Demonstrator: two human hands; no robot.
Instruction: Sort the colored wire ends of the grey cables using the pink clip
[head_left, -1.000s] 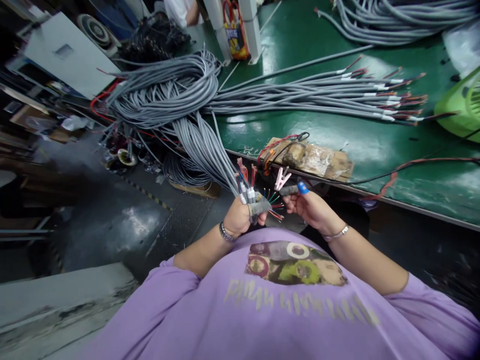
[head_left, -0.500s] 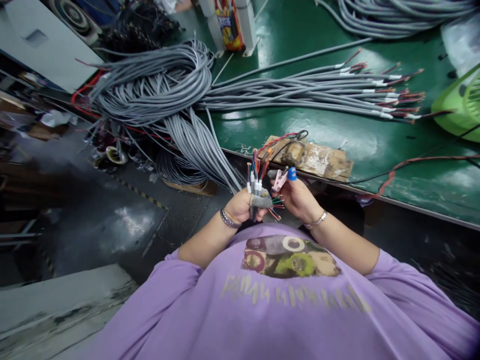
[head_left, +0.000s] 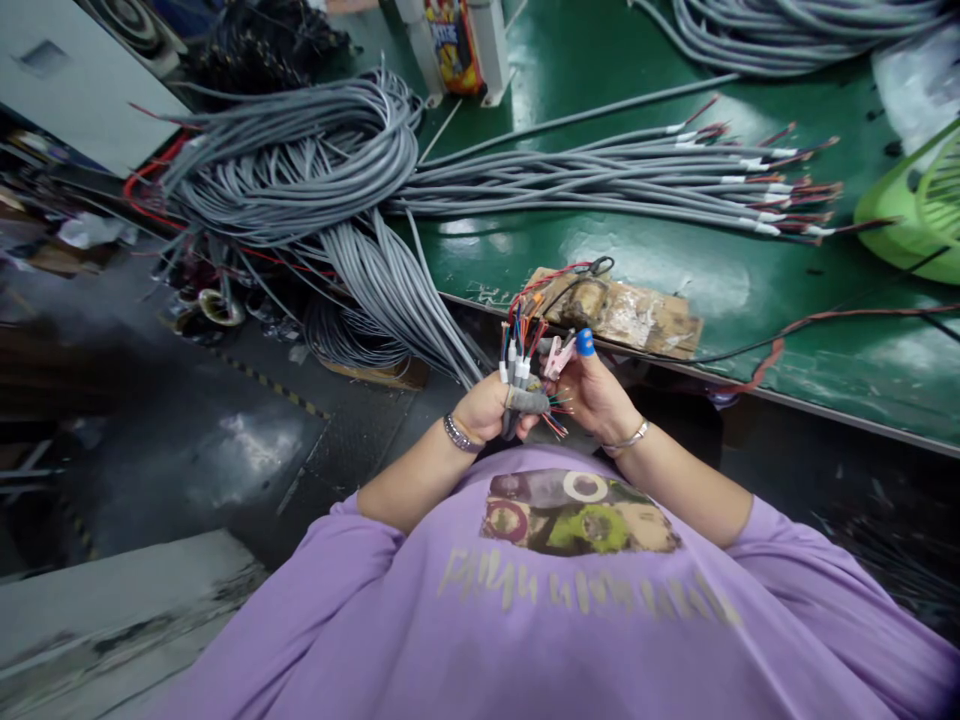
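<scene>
My left hand is closed around the ends of several grey cables, with white sleeves and stripped coloured wires pointing up. Grey covering wraps one of its fingers. More thin coloured wires stick out between the two hands. Close on the right, my right hand pinches a pale pink clip; a blue cap covers its thumb tip. The clip is near the wire ends; whether it touches them I cannot tell. From my left hand the cables run back up to a big grey coil.
On the green bench lie a wooden block at the front edge and a row of grey cables with bared ends. A green plastic fan stands at right. A red and black lead trails along the bench edge.
My left hand and the cable ends have shifted slightly right, nearer my right hand. The whole view has moved a little. Both hands keep their hold.
</scene>
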